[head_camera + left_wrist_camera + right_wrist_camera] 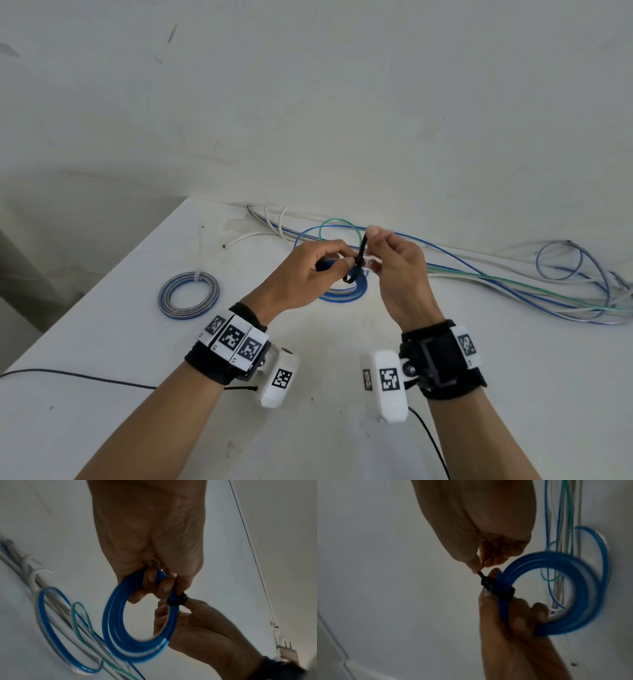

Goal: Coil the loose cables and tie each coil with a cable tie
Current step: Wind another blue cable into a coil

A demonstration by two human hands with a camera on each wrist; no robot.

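Note:
My left hand (315, 263) grips a blue cable coil (346, 291) above the white table; the coil (120, 622) hangs from its curled fingers. A black cable tie (361, 255) is looped round the coil (565, 574). My right hand (383, 253) pinches the tie's free tail between thumb and fingertips, next to the tie's head (488, 582). The loop of the tie (177, 599) sits just below my left fingertips. A second blue and grey coil (188, 294), bound with a white tie, lies flat on the table to the left.
Loose blue, green and white cables (513, 277) trail along the table's back edge and pile up at the right. A white cable tie (202, 246) lies near the left coil. The table's left edge (102, 274) drops off beside it. Thin black leads (85, 377) run from the wrist cameras.

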